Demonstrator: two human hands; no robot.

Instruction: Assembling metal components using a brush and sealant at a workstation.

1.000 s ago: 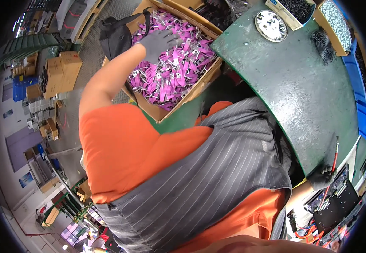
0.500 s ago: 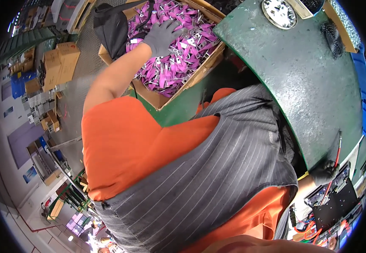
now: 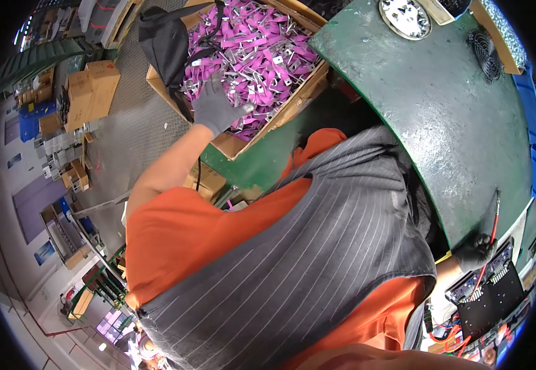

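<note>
My left hand (image 3: 215,108), in a grey glove, rests over the near left part of an open cardboard box (image 3: 274,128). Its fingers are stretched and the thumb points right; nothing shows in its grasp. Heaped in the box are many small metal parts with purple strips (image 3: 268,55). At the lower right, my dark-gloved right hand (image 3: 474,253) is closed around a slim red-handled brush (image 3: 495,222), whose dark tip points away over the green tabletop (image 3: 453,129).
A black bag (image 3: 162,43) hangs over the box's left edge. On the tabletop stand a round dish of small parts (image 3: 405,18), a black wire coil (image 3: 485,52) and a tray of small pieces (image 3: 502,34). Beside my right hand lies a black plate (image 3: 493,299) with red cables (image 3: 450,336).
My left hand has drawn back from the middle of the heap to its near left side, with the arm lowered. The right hand and the brush have stayed in place.
</note>
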